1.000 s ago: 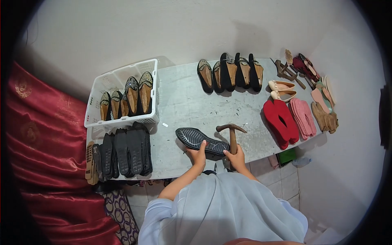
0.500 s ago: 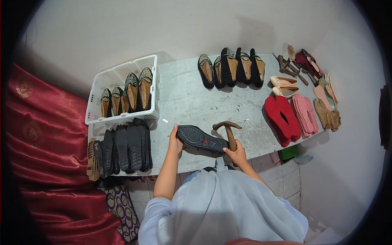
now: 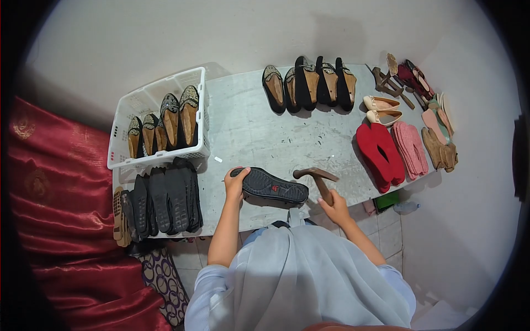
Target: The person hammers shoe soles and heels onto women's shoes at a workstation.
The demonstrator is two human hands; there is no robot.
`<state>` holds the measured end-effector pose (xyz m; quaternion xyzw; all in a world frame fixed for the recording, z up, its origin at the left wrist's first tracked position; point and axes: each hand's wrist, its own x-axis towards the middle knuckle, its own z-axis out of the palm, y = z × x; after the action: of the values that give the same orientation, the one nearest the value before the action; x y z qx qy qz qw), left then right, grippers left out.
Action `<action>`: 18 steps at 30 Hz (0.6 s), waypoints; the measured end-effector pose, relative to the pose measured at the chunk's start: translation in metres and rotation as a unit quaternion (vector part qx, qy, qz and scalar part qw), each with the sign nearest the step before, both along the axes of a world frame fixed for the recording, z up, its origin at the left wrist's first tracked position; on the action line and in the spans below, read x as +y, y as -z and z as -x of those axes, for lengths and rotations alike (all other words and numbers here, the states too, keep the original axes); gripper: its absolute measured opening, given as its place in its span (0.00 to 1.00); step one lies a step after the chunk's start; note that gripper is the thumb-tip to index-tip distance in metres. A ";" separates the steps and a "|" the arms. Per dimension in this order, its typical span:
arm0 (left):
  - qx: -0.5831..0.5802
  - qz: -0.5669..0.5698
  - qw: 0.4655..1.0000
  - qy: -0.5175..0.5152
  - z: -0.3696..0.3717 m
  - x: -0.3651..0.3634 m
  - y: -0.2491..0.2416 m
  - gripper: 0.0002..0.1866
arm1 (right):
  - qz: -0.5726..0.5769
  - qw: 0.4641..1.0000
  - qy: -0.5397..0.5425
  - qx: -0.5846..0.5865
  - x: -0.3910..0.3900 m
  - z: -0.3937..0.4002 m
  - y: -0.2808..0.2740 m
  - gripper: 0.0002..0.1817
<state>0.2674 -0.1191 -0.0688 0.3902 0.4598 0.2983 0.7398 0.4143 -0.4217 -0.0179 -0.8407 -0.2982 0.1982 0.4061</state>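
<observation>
A black shoe (image 3: 276, 185) is turned over, its ridged sole with a small red mark facing up, low over the near part of the table. My left hand (image 3: 236, 187) is closed around its left end. The hammer (image 3: 319, 179) has a wooden handle and a brown, worn head. With its fingers wrapped round the lower handle, my right hand (image 3: 334, 209) holds it just right of the shoe. The hammer head is apart from the sole. What lies under the shoe is hidden.
On the table (image 3: 237, 121), a white basket (image 3: 204, 124) holds several shoes on wooden lasts. Black soles (image 3: 168, 201) lie in front of it. Lasted shoes (image 3: 309, 85) line the back. Red soles (image 3: 381, 157), pink soles (image 3: 410, 150) and cream flats (image 3: 383, 117) lie right.
My right hand has moved away from the shoe to the right with the hammer. My left hand has shifted its grip onto the shoe's left end. The view has tilted slightly.
</observation>
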 end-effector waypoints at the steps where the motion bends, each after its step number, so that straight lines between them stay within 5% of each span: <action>1: 0.003 -0.007 1.000 0.004 0.000 0.000 0.000 0.17 | 0.034 0.999 -0.014 0.010 -0.007 -0.004 -0.014 0.19; 5: 0.014 -0.020 1.000 0.013 -0.001 -0.002 -0.003 0.18 | 0.016 0.992 -0.121 -0.033 -0.033 -0.030 -0.024 0.19; 11: 0.063 -0.055 0.996 0.034 -0.003 -0.005 -0.020 0.18 | 0.115 0.973 -0.182 -0.082 -0.027 -0.038 -0.037 0.18; 18: 0.056 -0.056 0.996 0.037 -0.001 -0.004 -0.009 0.20 | 0.079 0.973 -0.207 -0.066 0.004 -0.036 -0.032 0.17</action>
<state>0.2686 -0.1228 -0.0600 0.4642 0.4684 0.2732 0.7003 0.4504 -0.4182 0.0137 -0.8015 -0.4755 0.2448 0.2676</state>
